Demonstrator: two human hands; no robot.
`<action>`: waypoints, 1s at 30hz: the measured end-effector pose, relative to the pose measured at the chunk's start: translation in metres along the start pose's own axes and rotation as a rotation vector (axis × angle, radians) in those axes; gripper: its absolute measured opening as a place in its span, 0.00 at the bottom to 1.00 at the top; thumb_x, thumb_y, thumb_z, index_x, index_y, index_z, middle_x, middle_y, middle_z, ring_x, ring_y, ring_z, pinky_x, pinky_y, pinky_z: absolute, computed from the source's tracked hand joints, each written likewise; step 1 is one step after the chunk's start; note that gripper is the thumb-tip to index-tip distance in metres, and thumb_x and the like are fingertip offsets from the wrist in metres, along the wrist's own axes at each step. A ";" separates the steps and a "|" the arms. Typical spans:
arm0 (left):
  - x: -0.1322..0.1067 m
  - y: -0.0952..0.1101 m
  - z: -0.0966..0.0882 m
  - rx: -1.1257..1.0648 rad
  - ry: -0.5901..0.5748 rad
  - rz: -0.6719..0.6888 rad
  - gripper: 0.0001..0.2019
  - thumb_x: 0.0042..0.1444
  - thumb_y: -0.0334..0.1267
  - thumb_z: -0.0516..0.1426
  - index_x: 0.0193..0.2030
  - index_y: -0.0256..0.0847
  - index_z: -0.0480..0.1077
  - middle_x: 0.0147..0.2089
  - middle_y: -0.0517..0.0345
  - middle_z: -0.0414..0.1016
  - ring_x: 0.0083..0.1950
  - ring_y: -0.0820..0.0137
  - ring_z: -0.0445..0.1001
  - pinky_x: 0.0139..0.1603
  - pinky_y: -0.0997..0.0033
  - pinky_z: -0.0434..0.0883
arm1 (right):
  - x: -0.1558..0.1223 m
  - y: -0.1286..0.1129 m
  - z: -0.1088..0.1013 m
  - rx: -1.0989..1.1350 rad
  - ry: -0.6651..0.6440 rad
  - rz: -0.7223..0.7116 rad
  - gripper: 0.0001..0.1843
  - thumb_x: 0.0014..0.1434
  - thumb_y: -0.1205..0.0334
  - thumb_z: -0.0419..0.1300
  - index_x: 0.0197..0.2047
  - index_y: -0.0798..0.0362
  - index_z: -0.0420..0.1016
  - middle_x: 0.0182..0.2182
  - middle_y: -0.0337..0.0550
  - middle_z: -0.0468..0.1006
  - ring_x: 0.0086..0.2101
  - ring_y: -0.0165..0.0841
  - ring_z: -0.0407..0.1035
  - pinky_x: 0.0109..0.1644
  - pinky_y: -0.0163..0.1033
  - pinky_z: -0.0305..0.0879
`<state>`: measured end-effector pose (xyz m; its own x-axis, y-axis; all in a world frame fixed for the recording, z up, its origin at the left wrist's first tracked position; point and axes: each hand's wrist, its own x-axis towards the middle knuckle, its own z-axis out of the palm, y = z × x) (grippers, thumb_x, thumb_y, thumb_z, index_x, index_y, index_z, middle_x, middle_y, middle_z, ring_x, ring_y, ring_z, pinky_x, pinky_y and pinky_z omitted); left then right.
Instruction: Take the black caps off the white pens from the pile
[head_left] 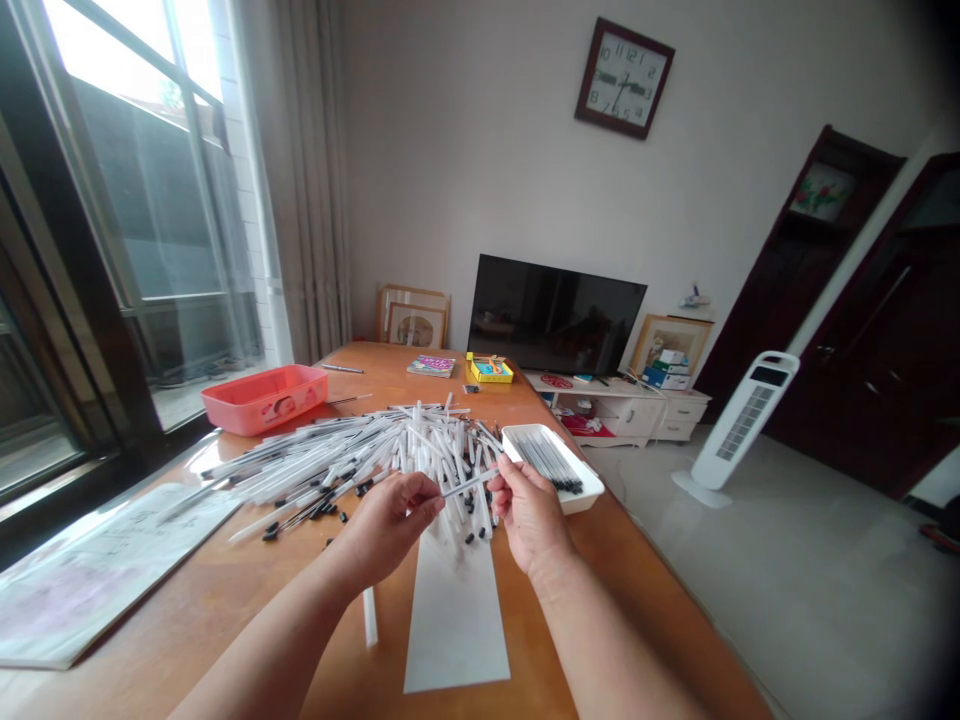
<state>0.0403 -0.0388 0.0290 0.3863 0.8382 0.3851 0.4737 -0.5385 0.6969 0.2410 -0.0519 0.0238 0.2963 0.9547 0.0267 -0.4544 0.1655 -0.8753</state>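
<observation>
Between my two hands a thin clear pen barrel (471,483) is held nearly level over the table. My left hand (397,515) pinches its left end, and the fingers of my right hand (529,505) close on the right end. Whether a refill is inside is too small to tell. Behind them spreads a large heap of white and clear pen tubes (337,450), with small black caps (324,502) scattered along its near side. Just beyond my right hand, a white tray (592,490) holds a row of thin pen parts with black ends.
A red plastic box (247,405) stands at the left back. A white paper strip (457,630) lies in front of me, beside a loose white tube (370,617). Left is a large printed sheet (97,580). Farther back are a booklet (431,366) and yellow box (491,376).
</observation>
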 end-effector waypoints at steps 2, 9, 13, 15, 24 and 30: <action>0.001 -0.001 0.000 -0.074 -0.031 -0.036 0.13 0.60 0.47 0.55 0.33 0.41 0.71 0.28 0.60 0.70 0.31 0.70 0.67 0.33 0.73 0.62 | -0.001 -0.002 0.000 0.018 -0.023 -0.001 0.20 0.54 0.46 0.67 0.34 0.56 0.77 0.23 0.40 0.74 0.21 0.23 0.60 0.22 0.28 0.56; -0.001 -0.003 0.004 -0.059 -0.019 -0.025 0.12 0.61 0.46 0.54 0.33 0.40 0.70 0.28 0.60 0.69 0.31 0.70 0.65 0.32 0.73 0.62 | -0.001 0.002 -0.002 -0.072 -0.029 -0.058 0.18 0.52 0.48 0.69 0.31 0.55 0.74 0.23 0.38 0.73 0.21 0.22 0.59 0.22 0.27 0.56; -0.005 0.004 0.005 0.104 0.047 0.045 0.08 0.60 0.41 0.55 0.33 0.41 0.70 0.31 0.58 0.72 0.36 0.68 0.68 0.37 0.71 0.62 | 0.001 0.006 -0.003 -0.075 0.020 -0.029 0.19 0.50 0.48 0.71 0.29 0.55 0.74 0.22 0.37 0.71 0.20 0.21 0.57 0.20 0.26 0.54; -0.006 0.008 0.005 0.134 0.044 0.053 0.08 0.60 0.40 0.54 0.32 0.42 0.70 0.31 0.58 0.72 0.36 0.68 0.68 0.37 0.71 0.62 | 0.002 0.006 -0.003 -0.050 0.032 -0.011 0.19 0.50 0.48 0.71 0.30 0.55 0.74 0.22 0.37 0.71 0.20 0.21 0.57 0.20 0.26 0.54; -0.005 0.008 0.006 0.022 -0.035 0.005 0.12 0.62 0.46 0.53 0.35 0.41 0.72 0.30 0.60 0.73 0.32 0.71 0.68 0.32 0.73 0.61 | -0.006 0.006 0.002 -0.004 -0.106 0.060 0.17 0.52 0.50 0.70 0.35 0.56 0.76 0.23 0.38 0.72 0.21 0.22 0.59 0.21 0.27 0.55; 0.001 -0.026 -0.015 0.275 0.146 -0.121 0.13 0.62 0.47 0.52 0.39 0.44 0.74 0.35 0.55 0.76 0.38 0.64 0.70 0.40 0.68 0.63 | 0.000 0.001 -0.004 0.006 -0.006 -0.021 0.16 0.53 0.50 0.69 0.32 0.55 0.75 0.22 0.36 0.72 0.20 0.22 0.58 0.21 0.27 0.54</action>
<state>0.0166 -0.0232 0.0204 0.2061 0.8902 0.4064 0.7125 -0.4212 0.5612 0.2435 -0.0527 0.0213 0.3005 0.9526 0.0476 -0.4533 0.1866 -0.8716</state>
